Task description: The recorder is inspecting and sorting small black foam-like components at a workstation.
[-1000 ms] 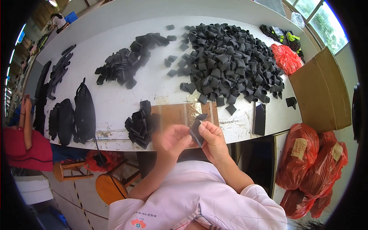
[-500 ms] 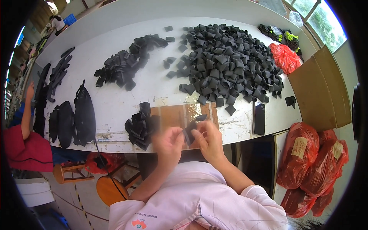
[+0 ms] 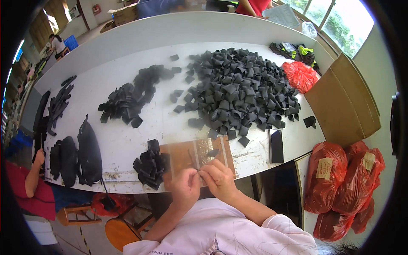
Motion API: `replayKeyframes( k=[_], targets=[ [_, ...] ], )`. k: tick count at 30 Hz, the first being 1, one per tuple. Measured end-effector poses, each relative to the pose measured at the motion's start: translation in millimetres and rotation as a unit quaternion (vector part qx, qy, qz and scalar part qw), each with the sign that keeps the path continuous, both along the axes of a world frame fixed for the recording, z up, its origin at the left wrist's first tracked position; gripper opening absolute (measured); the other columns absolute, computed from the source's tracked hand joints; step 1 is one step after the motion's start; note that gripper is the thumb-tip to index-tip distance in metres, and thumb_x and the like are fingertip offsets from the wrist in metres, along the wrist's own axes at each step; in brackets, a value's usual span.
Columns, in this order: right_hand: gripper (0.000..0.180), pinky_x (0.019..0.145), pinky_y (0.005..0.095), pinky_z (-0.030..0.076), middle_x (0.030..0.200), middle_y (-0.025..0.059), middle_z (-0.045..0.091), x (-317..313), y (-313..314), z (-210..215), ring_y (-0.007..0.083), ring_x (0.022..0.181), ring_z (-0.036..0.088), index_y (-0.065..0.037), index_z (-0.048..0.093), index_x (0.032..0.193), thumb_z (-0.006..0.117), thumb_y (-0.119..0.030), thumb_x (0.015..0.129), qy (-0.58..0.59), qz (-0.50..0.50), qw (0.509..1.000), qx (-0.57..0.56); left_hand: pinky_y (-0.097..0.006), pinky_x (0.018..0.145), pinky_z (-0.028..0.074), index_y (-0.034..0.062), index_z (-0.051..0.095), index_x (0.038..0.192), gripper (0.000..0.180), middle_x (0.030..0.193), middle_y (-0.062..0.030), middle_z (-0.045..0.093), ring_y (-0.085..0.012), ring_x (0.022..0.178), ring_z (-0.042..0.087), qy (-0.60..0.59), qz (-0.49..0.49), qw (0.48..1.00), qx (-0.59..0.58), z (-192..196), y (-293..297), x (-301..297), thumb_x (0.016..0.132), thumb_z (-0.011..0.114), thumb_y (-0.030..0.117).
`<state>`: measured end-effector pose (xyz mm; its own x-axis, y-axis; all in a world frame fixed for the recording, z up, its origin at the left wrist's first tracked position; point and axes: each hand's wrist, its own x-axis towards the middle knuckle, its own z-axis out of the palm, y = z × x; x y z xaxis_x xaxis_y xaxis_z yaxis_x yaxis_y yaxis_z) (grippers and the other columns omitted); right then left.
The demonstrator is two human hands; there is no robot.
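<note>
My left hand [image 3: 185, 187] and my right hand [image 3: 218, 180] meet at the near edge of the white table, fingertips pinched together. Between them is a small black fabric piece [image 3: 198, 169], seen nearly edge-on and mostly hidden by the fingers. Just beyond the right hand, another black folded piece [image 3: 213, 152] lies on a brown board [image 3: 176, 149] crossed by clear tape. Left of the board sits a small stack of black pieces [image 3: 149, 166]. Farther back spreads a large heap of black folded loops [image 3: 242, 89].
A looser black pile [image 3: 127, 100] lies left of the heap. Dark cloth bundles [image 3: 89, 151] rest farther left, near another person's hand [image 3: 39, 157]. At right are a phone [image 3: 276, 146], a cardboard sheet [image 3: 344, 102], a red bag [image 3: 299, 76] and filled red bags [image 3: 325, 182]. A stool [image 3: 121, 233] stands below.
My hands have come together, and the black piece that showed between them is now mostly covered by fingers. The whole view has tilted up, so the table sits lower in the picture.
</note>
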<state>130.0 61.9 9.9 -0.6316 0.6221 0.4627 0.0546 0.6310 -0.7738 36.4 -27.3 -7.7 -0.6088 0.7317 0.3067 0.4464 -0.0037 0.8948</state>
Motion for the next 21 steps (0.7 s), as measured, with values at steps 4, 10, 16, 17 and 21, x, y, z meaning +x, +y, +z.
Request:
replayKeyframes(
  k=[4, 10, 16, 17, 21],
  targets=[
    [0.016, 0.054, 0.0337, 0.045, 0.076, 0.0096, 0.05, -4, -1, -11, 0.0259, 0.067, 0.054, -0.003, 0.056, 0.086, 0.061, -0.005, 0.071, -0.044, -0.012, 0.992, 0.119, -0.018, 0.044, 0.041, -0.0032, 0.053, 0.081, 0.007, 0.064, -0.0051, 0.057, -0.0051, 0.051, 0.052, 0.113, 0.083, 0.989, 0.049, -15, 8, 4, 0.076, 0.057, -0.008],
    [0.014, 0.052, 0.03, 0.044, 0.072, 0.0087, 0.05, -7, -1, -28, 0.0218, 0.061, 0.052, -0.002, 0.058, 0.083, 0.061, -0.004, 0.069, -0.038, -0.077, 0.996, 0.027, -0.017, 0.04, 0.036, 0.0007, 0.056, 0.085, 0.012, 0.074, -0.004, 0.057, -0.0055, 0.051, 0.048, -0.461, -0.001, 0.886, 0.048, -1, 5, -12, 0.075, 0.056, -0.005],
    [0.005, 0.046, 0.0175, 0.03, 0.068, -0.0027, 0.058, -4, 13, -21, 0.0035, 0.052, 0.042, -0.003, 0.064, 0.08, 0.061, -0.005, 0.077, 0.045, 0.091, 0.776, -0.622, -0.016, 0.04, 0.032, 0.0006, 0.055, 0.087, 0.018, 0.074, -0.0023, 0.057, -0.0034, 0.05, 0.045, -0.542, -0.057, 0.838, 0.039, -3, 1, -19, 0.07, 0.054, -0.008],
    [0.005, 0.044, 0.0174, 0.028, 0.062, -0.0026, 0.054, -6, 12, -16, 0.0046, 0.048, 0.038, -0.004, 0.064, 0.078, 0.062, -0.001, 0.075, 0.063, 0.08, 0.74, -0.664, -0.016, 0.04, 0.032, 0.0006, 0.055, 0.087, 0.018, 0.074, -0.0023, 0.057, -0.0034, 0.05, 0.045, -0.545, -0.047, 0.837, 0.035, -5, 3, -16, 0.07, 0.054, -0.008],
    [0.011, 0.046, 0.0185, 0.028, 0.064, -0.005, 0.046, -4, 17, -19, 0.0054, 0.054, 0.035, -0.007, 0.055, 0.076, 0.057, -0.015, 0.084, 0.114, 0.217, 0.659, -0.711, -0.022, 0.053, 0.043, -0.0005, 0.059, 0.08, 0.01, 0.072, -0.0047, 0.06, -0.0096, 0.057, 0.055, -0.027, 0.108, 0.991, 0.068, 0, 16, -7, 0.073, 0.053, -0.005]
  ],
)
